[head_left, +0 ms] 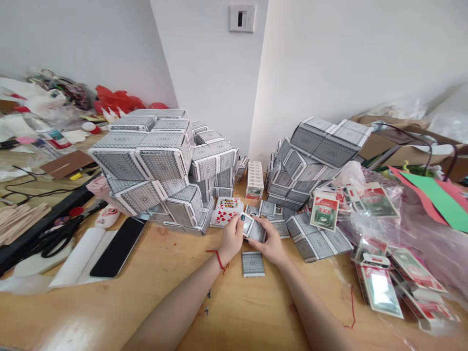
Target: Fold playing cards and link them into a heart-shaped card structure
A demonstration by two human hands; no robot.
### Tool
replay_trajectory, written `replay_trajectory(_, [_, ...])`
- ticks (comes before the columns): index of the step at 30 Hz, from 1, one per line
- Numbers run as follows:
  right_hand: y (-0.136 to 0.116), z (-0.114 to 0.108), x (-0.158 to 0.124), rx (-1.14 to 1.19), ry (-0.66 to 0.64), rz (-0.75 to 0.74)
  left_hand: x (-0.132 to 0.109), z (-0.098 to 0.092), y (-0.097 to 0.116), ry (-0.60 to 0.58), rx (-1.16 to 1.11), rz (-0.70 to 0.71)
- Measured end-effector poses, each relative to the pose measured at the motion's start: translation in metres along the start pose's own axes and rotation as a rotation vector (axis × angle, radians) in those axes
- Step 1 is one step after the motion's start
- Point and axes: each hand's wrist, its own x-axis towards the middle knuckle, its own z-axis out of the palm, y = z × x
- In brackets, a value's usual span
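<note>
Both my hands meet at the middle of the wooden table (164,297). My left hand (231,240) and my right hand (269,243) are closed together on a small stack of grey-backed playing cards (253,229). A single grey-backed card (253,264) lies face down just below my hands. Face-up cards with red hearts (227,210) lie beside my left hand. A red string is tied round my left wrist.
Tall heaps of grey card decks stand at the left (153,165) and right (314,156). Empty red and green card boxes (380,287) lie on plastic at the right. A black phone (119,246), scissors (58,236) and clutter sit at the left.
</note>
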Motion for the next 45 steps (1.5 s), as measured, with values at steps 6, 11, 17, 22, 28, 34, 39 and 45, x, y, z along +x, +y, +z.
replay_trajectory(6, [0.007, 0.005, 0.001, 0.271, 0.073, 0.183, -0.002, -0.002, 0.004, 0.049, -0.1, -0.051])
replay_trajectory(11, [0.013, 0.007, 0.001, 0.311, 0.267, 0.255, -0.007, 0.0, 0.009, -0.104, -0.039, -0.015])
replay_trajectory(17, [0.014, 0.002, 0.002, 0.164, 0.323, 0.203, -0.002, -0.007, 0.007, 0.105, 0.008, -0.007])
replay_trajectory(22, [0.014, 0.003, 0.002, -0.249, 0.207, 0.049, 0.008, -0.012, 0.001, 0.356, -0.098, -0.062])
replay_trajectory(28, [0.018, 0.011, 0.0, -0.416, 0.145, 0.028, 0.011, -0.009, -0.004, 0.312, -0.136, -0.075])
replay_trajectory(34, [0.013, 0.008, 0.0, -0.328, 0.204, 0.057, 0.013, -0.01, -0.007, 0.281, -0.174, -0.134])
replay_trajectory(39, [0.01, 0.007, 0.003, -0.048, 0.297, 0.083, 0.013, -0.009, -0.007, 0.295, -0.174, -0.201])
replay_trajectory(45, [0.011, 0.006, 0.003, 0.024, 0.312, 0.07, 0.015, -0.014, -0.009, 0.384, 0.096, -0.105])
